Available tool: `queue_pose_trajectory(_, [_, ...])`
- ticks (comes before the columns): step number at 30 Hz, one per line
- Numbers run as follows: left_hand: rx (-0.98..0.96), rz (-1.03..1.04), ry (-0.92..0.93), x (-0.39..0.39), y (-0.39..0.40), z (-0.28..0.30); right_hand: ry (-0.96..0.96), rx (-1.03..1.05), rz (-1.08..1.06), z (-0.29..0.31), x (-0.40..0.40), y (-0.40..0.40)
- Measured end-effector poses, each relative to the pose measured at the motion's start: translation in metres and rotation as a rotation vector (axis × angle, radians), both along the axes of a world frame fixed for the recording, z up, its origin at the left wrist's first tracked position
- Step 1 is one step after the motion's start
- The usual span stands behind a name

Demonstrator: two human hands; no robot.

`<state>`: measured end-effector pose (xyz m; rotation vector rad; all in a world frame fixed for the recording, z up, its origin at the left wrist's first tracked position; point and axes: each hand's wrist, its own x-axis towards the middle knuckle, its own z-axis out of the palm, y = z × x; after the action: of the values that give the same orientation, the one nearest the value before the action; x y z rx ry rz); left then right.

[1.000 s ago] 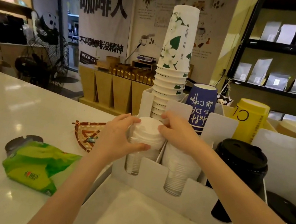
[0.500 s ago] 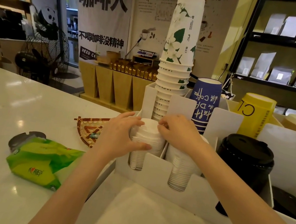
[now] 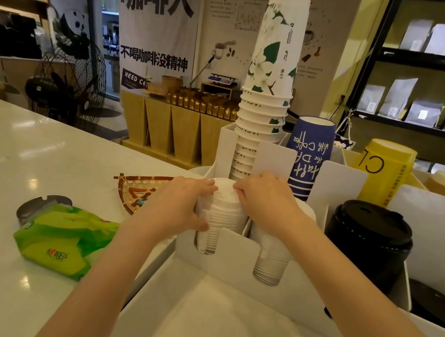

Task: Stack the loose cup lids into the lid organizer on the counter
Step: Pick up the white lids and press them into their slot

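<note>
Both my hands — left (image 3: 177, 207), right (image 3: 265, 201) — grip the lids (image 3: 223, 212) in the organizer (image 3: 233, 257). I'd press evenly — keeping them straight

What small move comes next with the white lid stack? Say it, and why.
Probably press the stack of white plastic lids straight down into the white card lid organizer. Left hand and right hand both grip its top, which stands above the slot's front wall.
</note>
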<state>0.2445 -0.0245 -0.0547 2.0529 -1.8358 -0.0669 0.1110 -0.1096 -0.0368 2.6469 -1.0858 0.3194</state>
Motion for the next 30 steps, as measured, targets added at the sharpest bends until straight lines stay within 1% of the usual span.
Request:
queue_pose_trajectory(4, [0.027,-0.021,0.020,0.003,0.003,0.002,0.034,-0.045,-0.011,0.000,0.003,0.002])
queue_pose_trajectory(9, [-0.012,-0.028,-0.020,0.001,0.005,0.001,0.057,-0.066,-0.031,-0.002,0.004,0.005])
queue_pose_trajectory(12, [-0.027,-0.041,-0.012,0.000,0.007,0.002,0.050,-0.075,-0.046,-0.002,0.003,0.007])
queue_pose_trajectory(15, [-0.029,-0.037,0.024,0.000,0.008,0.003,0.028,-0.044,-0.065,0.000,0.002,0.008])
queue_pose_trajectory(19, [-0.024,-0.034,0.001,0.000,0.007,0.001,-0.002,0.016,-0.064,0.004,0.003,0.009])
queue_pose_trajectory(23, [0.004,-0.020,-0.043,-0.001,0.007,0.002,0.012,0.022,-0.057,0.004,0.007,0.009])
queue_pose_trajectory(30, [0.072,-0.005,-0.058,-0.007,0.010,0.005,0.124,-0.099,-0.060,0.003,0.009,0.015])
